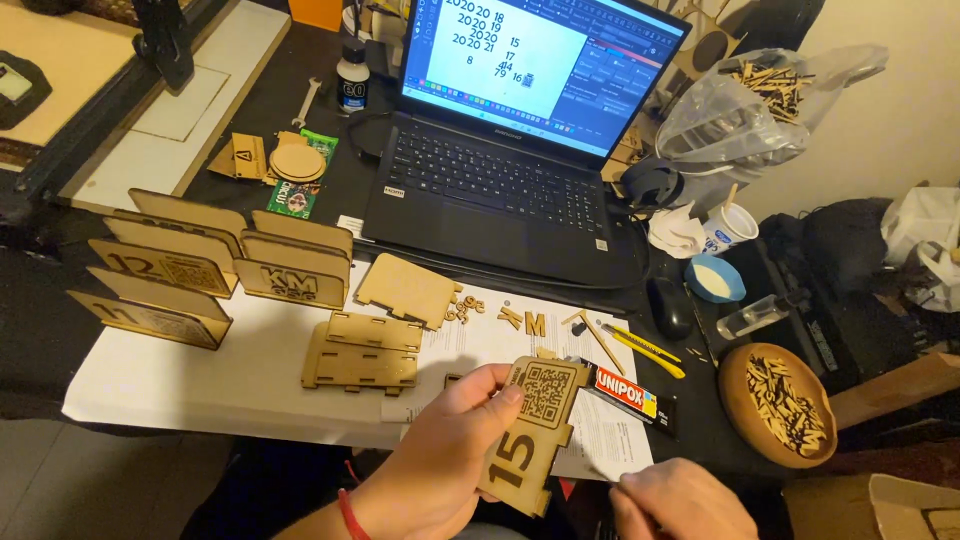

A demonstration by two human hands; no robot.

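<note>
My left hand holds a flat laser-cut wooden plaque with engraved digits and a square code pattern, thumb pressed on its upper edge. My right hand is at the lower right, fingers pinched together near the plaque's lower corner over the white paper; whether it holds something small is unclear. A black and red glue tube lies just above the plaque. Two stacked wooden panels and another loose panel lie on the paper to the left.
Several assembled wooden stands stand at the left. An open laptop sits behind. A yellow knife, a mouse, a wooden bowl of small cut pieces, a blue lid and a plastic bag are to the right.
</note>
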